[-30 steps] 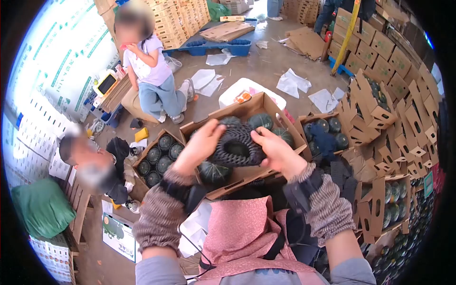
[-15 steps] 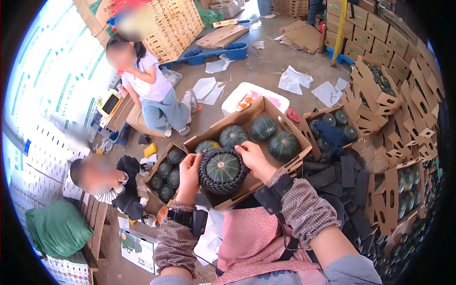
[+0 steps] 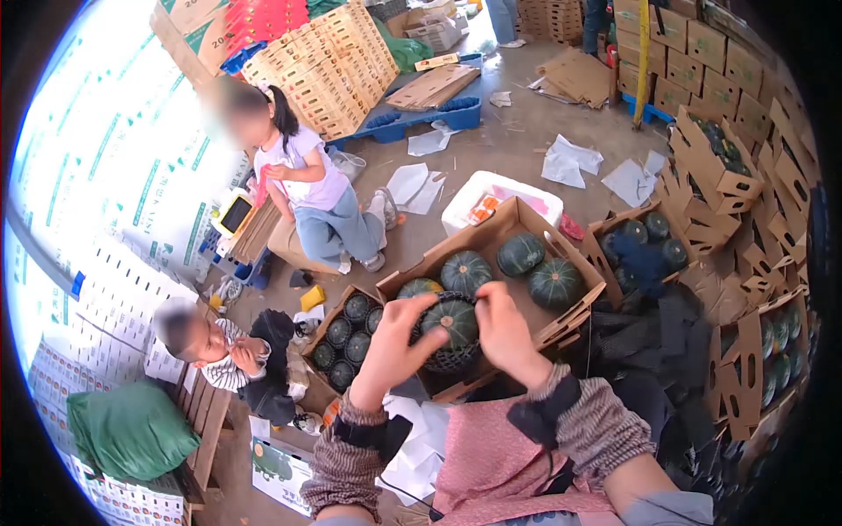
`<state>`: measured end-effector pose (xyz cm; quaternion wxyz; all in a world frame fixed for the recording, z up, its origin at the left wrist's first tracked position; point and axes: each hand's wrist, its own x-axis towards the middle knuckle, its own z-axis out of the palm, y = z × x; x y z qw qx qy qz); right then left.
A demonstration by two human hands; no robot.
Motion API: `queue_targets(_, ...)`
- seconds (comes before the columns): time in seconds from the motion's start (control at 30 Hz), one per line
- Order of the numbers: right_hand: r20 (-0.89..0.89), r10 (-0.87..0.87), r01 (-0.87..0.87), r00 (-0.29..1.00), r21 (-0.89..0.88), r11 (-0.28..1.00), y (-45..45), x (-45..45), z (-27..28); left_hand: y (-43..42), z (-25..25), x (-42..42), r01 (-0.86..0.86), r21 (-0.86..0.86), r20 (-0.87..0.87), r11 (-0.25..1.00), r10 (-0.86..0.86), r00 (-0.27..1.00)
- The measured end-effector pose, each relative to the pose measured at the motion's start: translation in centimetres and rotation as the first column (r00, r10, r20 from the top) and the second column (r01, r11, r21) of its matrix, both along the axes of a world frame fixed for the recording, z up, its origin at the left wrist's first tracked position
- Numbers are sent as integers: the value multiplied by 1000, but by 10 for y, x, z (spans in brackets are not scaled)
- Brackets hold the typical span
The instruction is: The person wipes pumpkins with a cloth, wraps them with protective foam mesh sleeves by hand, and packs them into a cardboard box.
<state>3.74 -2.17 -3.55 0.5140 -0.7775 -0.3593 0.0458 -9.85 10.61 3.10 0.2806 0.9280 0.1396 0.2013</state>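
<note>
A green pumpkin (image 3: 449, 321) sits inside a black foam net sleeve (image 3: 456, 358), its top and stem facing up. My left hand (image 3: 395, 342) grips the sleeve's left edge, its thumb laid over the pumpkin's side. On the right rim, my right hand (image 3: 510, 337) has its fingers closed on the netting. Both hands hold the pumpkin over the near side of an open cardboard box (image 3: 574, 317). Inside that box lie several bare pumpkins, among them one at the back (image 3: 521, 254) and one on the right (image 3: 556, 283).
Left of the box stands a smaller carton (image 3: 317, 344) of netted pumpkins. Black foam nets (image 3: 640, 337) are heaped on the right, near another pumpkin box (image 3: 605, 254). A white foam box (image 3: 456, 206) stands behind. Two people (image 3: 320, 188) (image 3: 263, 364) sit at the left.
My left thumb has swung across onto the pumpkin, and my right hand has tilted over the rim. The sleeve sits higher around the pumpkin. The whole view has shifted.
</note>
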Motion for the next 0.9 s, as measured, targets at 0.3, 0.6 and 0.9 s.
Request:
queue_targets(0.3,-42,283,-279,958,-356,892,-6,9,23,10,15,-4,-42,-245,-344,969,-47,938)
queue_targets(0.6,-67,366,-372,928,-217,903,-10,12,6,17,-11,-12,-49,-460,-285,886,-95,954)
queue_targets(0.9,-354,308,-339,883,-27,940,-9,23,-10,2,0,-6,45,-699,-29,713,-91,995)
